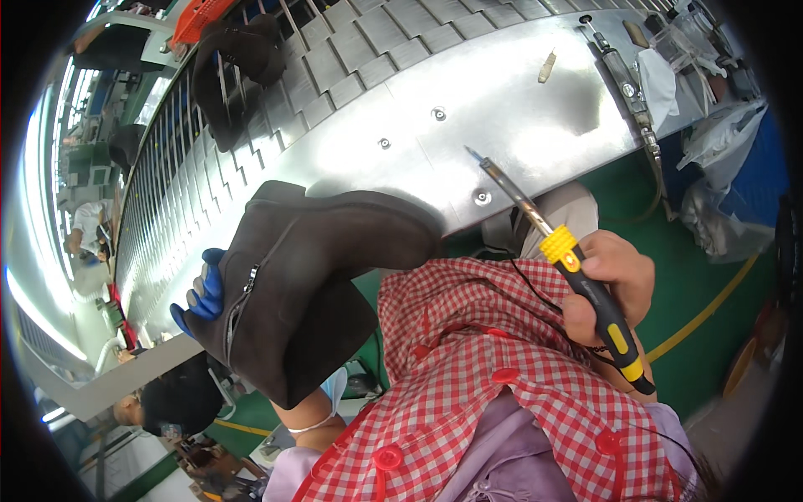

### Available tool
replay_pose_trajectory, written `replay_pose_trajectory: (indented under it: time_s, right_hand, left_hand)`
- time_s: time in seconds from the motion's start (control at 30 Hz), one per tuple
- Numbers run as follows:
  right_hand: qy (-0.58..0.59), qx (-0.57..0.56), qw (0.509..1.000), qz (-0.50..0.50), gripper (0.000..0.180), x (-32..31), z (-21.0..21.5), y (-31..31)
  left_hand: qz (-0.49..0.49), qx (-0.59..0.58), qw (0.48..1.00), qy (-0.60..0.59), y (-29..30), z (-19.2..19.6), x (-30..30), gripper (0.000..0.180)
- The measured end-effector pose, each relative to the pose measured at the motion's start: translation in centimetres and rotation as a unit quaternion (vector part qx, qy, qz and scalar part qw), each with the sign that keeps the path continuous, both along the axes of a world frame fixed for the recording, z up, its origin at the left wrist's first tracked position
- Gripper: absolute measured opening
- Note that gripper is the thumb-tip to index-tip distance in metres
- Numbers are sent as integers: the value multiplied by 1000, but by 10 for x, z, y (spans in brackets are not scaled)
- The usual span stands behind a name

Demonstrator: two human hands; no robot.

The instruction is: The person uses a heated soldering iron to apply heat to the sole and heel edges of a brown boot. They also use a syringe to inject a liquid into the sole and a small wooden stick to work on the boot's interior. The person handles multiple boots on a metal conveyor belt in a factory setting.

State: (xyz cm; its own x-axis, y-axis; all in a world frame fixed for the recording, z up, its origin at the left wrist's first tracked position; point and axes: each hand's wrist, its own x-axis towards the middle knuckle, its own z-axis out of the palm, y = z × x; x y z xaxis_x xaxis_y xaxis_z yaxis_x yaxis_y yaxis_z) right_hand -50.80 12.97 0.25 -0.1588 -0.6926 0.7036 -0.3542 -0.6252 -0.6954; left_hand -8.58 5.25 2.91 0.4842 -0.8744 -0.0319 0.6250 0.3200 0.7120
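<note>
Holding a dark boot [314, 259] in the left hand [207, 291], with blue-and-grey gloved fingers curled round the shaft's left edge, just beside the zip [250, 280]. Can't see the palm, hidden behind the boot. In that grip, tilted upside down: sole facing away from the body, toe to the right, shaft running back toward the red checked apron [456, 335]. Overlapping the metal table [493, 117] in view — can't tell whether touching it.

Gripping an iron [559, 243] in the bare right hand [623, 276], fingers closed round the black-and-yellow handle, well apart from the left hand. Aimed forward and left, with the bare tip over the table — near the boot's toe in view, apart from it, and to the right of the sole.

Beyond the left hand, on the slatted conveyor [335, 71], a second boot [259, 58]. Farther along the table, a small pale piece [546, 67], then a slim metal tool [621, 77] near the right end. Past that, clear plastic bags [719, 155]. Underneath, a green floor [617, 197].
</note>
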Motion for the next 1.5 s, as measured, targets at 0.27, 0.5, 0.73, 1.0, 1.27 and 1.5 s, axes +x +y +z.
replay_pose_trajectory:
  time_s: [0.27,0.5,0.73,1.0,1.27,1.5]
  right_hand:
    - [18,47,993,103,37,8,7,-11]
    - [47,95,986,132,37,17,6,-12]
    - [-5,142,984,109,34,27,-1,-11]
    - [25,120,987,106,30,35,-8,-19]
    - [12,106,989,107,29,47,-13,-27]
    - [24,112,987,111,28,51,-11,-31]
  left_hand:
    - [7,-72,996,45,-4,-15,15,50]
    - [-31,-205,974,92,-9,-27,15,43]
    - [-14,-234,971,45,-15,-37,17,42]
    - [-229,-112,957,-140,-1,-18,38,60]
    - [104,-80,991,-17,-9,-18,16,48]
    - [147,207,966,-43,-4,31,-54,50]
